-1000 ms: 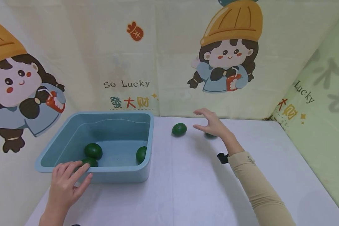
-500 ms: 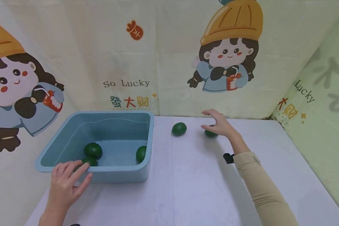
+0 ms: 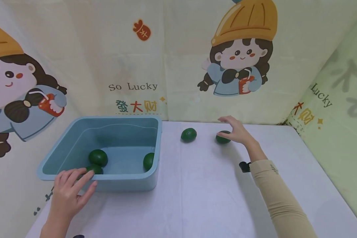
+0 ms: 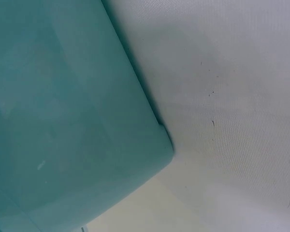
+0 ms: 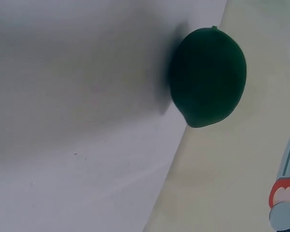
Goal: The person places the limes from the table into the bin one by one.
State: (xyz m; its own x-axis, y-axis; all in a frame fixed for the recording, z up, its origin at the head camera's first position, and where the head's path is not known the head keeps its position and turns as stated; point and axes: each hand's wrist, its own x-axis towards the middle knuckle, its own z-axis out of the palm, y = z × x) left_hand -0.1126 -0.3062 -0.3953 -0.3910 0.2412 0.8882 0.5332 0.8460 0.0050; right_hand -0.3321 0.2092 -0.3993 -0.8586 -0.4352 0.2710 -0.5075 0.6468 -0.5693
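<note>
My left hand [image 3: 68, 195] rests at the near left of a blue plastic tub [image 3: 131, 177], its fingertips over the front rim. Three green limes lie inside: one lime [image 3: 98, 158] at the left, another lime [image 3: 96, 169] partly hidden by my fingers and the rim, and a third lime [image 3: 148, 161] by the right wall. Out on the table, my right hand [image 3: 236, 131] hovers with thumb and fingers spread around a lime [image 3: 223, 138], partly covered by the thumb. The right wrist view shows this lime [image 5: 208, 77] close up, its ends pointed.
Between the tub and my right hand, another lime [image 3: 188, 135] sits on the white tablecloth [image 3: 202, 191]. A printed curtain [image 3: 181, 66] hangs along the table's back edge. The left wrist view holds only the tub's outer wall [image 4: 72, 121] and cloth.
My right hand has moved to the right, from beside the middle lime to over the right-hand one, uncovering more of it. The left hand stays on the rim.
</note>
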